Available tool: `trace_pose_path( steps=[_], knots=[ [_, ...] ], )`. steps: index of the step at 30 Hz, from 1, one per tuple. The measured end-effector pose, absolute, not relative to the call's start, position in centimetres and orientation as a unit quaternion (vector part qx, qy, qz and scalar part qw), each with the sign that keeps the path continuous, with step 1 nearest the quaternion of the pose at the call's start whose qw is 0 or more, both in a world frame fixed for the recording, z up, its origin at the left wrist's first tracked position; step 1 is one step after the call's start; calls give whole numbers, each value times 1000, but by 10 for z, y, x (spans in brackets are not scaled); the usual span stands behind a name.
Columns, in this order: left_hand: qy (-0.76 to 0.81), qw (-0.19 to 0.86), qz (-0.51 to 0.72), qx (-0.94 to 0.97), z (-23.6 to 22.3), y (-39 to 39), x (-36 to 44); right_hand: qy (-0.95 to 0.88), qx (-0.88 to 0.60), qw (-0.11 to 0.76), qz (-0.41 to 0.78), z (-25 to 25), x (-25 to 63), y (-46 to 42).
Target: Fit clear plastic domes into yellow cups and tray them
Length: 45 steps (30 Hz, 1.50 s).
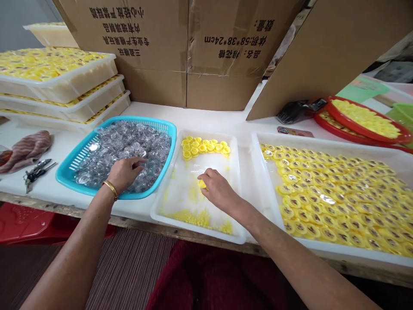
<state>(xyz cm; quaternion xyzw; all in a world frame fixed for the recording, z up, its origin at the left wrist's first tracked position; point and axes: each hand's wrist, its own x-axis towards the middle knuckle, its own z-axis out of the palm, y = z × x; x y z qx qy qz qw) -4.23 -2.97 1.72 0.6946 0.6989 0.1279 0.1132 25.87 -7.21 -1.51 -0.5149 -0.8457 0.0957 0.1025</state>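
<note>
My left hand (125, 174) is over a blue plastic basket (61, 165) heaped with clear, round plastic covers (129, 135). Its fingers reach out apart above the pile, and I make out no cover gripped in them. In my right hand (217, 188) a small yellow cup (202, 184) is pinched between thumb and fingers, just above a shallow white tray (239, 172). Several more yellow cups (203, 146) stand grouped at the tray's far end. Yellow crumbs (190, 218) are scattered over its near end.
To the right, a larger white tray (267, 185) holds rows of yellow pieces with dark centres. Stacked filled trays (97, 77) stand at the left, near keys (37, 174) and a striped cloth (27, 150). Cardboard (155, 82) walls the back; red plates (351, 125) sit far right.
</note>
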Motion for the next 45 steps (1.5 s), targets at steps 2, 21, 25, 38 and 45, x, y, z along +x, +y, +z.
trace_pose_path(
  steps=[2, 21, 25, 38, 45],
  knots=[
    [702, 122, 158, 683, 18, -30, -42, -807, -540, 168, 169, -20, 262, -71],
    [688, 126, 199, 686, 22, -34, -38, -827, -486, 260, 108, -22, 262, -88],
    [698, 134, 204, 674, 23, -35, -37, -758, -537, 316, 194, -24, 264, -82],
    [652, 304, 367, 590, 25, -38, -29, -572, -530, 387, 492, -11, 259, -99],
    [681, 285, 193, 646, 17, -31, -29, -661, -533, 377, 369, -10, 258, -104]
  ],
)
